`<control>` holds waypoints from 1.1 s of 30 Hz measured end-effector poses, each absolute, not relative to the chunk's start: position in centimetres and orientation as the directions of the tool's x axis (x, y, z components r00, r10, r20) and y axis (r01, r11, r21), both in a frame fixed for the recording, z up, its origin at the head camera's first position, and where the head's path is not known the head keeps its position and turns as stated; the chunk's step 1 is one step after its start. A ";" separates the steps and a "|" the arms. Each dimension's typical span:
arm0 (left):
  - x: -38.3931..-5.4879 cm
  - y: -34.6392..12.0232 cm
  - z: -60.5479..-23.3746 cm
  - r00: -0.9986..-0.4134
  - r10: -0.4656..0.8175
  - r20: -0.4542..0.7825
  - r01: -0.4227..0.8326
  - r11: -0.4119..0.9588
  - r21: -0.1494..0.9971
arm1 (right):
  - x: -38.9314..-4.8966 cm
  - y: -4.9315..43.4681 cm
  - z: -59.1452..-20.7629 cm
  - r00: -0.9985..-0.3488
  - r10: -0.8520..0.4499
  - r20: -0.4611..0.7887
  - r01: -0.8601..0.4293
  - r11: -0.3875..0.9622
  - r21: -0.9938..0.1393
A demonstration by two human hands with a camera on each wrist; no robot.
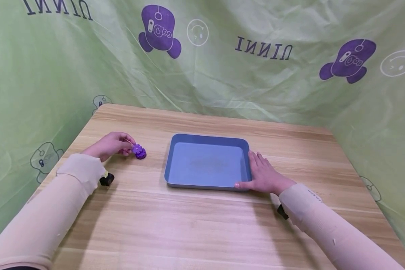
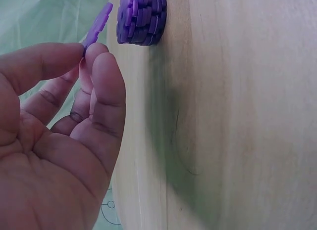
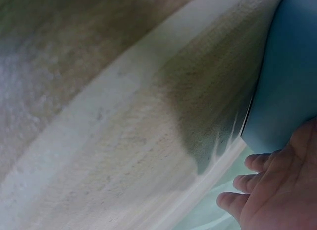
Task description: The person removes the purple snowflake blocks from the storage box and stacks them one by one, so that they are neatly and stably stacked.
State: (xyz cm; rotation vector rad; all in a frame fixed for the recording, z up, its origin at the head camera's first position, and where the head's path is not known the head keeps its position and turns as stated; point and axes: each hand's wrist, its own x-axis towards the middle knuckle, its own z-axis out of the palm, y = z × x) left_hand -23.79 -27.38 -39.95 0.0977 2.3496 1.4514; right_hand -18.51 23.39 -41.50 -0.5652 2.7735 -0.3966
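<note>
My left hand [image 1: 114, 145] pinches a thin purple disc with a notched edge [image 2: 98, 26] between thumb and fingertips. Close beyond it, a short stack of similar purple notched discs [image 2: 141, 20] stands on the table; the held disc overlaps that stack [image 1: 141, 154] in the head view. A shallow blue rectangular tray [image 1: 207, 182] lies at mid-table. At the tray's right side rests my right hand [image 1: 264, 174], fingers extended along the outer wall and thumb at the near right corner. In the right wrist view, the fingers [image 3: 247, 183] are straight beside the tray wall [image 3: 285, 81].
The wooden table [image 1: 195, 225] extends around the tray to its far edge. A green printed curtain [image 1: 222, 86] hangs behind and at both sides. Small black pieces sit under each wrist, one at the left sleeve [image 1: 79, 170] and one at the right sleeve [image 1: 300, 202].
</note>
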 end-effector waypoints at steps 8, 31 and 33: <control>-23.9 -27.3 -40.3 -0.916 0.256 -0.310 -0.155 0.486 0.860 | -18.7 23.3 -41.6 -0.883 -0.411 -0.228 -0.333 0.889 -0.314; -23.2 -26.4 -40.8 -0.919 0.229 -0.322 -0.172 0.502 0.848 | -18.7 23.2 -41.5 -0.880 -0.412 -0.234 -0.330 0.888 -0.321; -23.2 -26.3 -40.6 -0.919 0.223 -0.325 -0.175 0.507 0.844 | -18.7 23.2 -41.5 -0.881 -0.415 -0.227 -0.334 0.885 -0.324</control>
